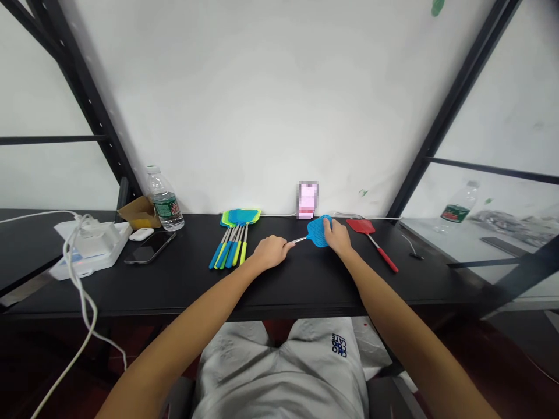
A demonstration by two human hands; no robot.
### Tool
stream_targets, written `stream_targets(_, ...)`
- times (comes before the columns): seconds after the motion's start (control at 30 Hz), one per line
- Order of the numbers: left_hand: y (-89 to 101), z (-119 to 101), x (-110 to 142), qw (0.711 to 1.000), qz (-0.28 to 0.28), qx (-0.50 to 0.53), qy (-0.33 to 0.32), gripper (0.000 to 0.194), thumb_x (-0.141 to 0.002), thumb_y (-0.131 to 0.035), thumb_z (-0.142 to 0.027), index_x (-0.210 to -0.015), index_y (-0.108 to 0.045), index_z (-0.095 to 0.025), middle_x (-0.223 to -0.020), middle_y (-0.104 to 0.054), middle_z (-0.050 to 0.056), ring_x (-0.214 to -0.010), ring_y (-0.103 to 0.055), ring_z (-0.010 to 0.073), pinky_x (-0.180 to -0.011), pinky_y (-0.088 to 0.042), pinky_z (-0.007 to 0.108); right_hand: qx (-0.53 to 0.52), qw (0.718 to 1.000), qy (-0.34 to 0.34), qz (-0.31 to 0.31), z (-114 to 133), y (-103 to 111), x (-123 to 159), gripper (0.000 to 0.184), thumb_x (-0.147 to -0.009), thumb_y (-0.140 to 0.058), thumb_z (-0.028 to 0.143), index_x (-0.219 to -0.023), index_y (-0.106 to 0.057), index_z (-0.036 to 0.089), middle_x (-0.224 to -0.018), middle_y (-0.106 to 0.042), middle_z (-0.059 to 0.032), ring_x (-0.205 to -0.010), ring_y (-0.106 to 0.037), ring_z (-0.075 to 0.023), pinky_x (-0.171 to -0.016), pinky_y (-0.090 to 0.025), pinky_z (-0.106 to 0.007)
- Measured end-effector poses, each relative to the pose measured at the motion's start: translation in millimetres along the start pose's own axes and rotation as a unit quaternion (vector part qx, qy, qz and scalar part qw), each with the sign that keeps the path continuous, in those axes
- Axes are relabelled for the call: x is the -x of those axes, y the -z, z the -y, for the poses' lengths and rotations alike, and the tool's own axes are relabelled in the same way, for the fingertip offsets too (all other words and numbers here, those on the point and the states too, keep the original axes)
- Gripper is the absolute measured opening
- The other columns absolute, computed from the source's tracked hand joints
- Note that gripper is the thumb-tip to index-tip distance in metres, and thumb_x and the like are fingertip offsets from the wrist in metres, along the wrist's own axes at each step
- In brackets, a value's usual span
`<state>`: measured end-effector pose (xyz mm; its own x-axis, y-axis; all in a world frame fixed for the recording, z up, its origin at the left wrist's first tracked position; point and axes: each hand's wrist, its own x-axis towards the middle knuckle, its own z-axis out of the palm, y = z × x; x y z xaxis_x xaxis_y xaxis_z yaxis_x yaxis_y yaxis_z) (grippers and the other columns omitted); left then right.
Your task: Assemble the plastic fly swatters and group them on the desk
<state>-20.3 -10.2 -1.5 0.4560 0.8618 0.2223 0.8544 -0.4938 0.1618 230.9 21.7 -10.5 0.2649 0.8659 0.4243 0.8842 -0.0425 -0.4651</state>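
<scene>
A blue fly swatter (pixel 317 232) is held in both hands above the black table, its mesh head to the right. My left hand (pixel 271 252) is closed around its handle end, which the fingers hide, and a length of metal shaft shows beyond the thumb. My right hand (pixel 337 235) grips the right edge of the mesh head, thumb on top. Left of my left hand lies a pile of several blue and yellow-green fly swatters (pixel 239 217), handles toward me. To the right of my right hand rests a red fly swatter (pixel 379 251).
At the back a phone (pixel 307 201) leans against the wall. On the left stand a water bottle (pixel 165 201), a cardboard box (pixel 140 213), a white earbud case (pixel 141 234), a dark phone (pixel 151 247) and a power strip (pixel 94 250) with white cables. A short cable (pixel 413 249) lies right.
</scene>
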Motion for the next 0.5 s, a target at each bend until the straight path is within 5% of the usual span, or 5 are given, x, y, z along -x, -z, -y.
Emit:
stream_targets(0.3,1.1,-2.0,1.1,1.0,-0.002,0.023,0.005,0.055,-0.098,-0.03,-0.055,-0.086,-0.071,-0.02,-0.089,-0.071,0.012,-0.086,-0.067,0.0258,-0.073,-0.046,0.032,-0.035,0.999,-0.018,-0.007,3.9,5.3,1.7,0.051,-0.098,-0.029,0.055,-0.101,-0.061,0.016,-0.096,-0.068,-0.018,-0.094,-0.063,-0.029,-0.081,-0.042,-0.034)
stream_targets(0.5,1.1,-7.6,-3.1,0.999,-0.022,0.046,0.017,0.053,-0.1,-0.026,-0.05,-0.089,-0.067,-0.019,-0.091,-0.071,0.012,-0.087,-0.066,0.0249,-0.073,-0.045,0.032,-0.197,0.968,-0.06,-0.146,1.1,10.0,-4.6,0.045,-0.093,-0.033,0.059,-0.084,-0.053,0.02,-0.087,-0.067,-0.0107,-0.085,-0.06,-0.0228,-0.076,-0.044,-0.03)
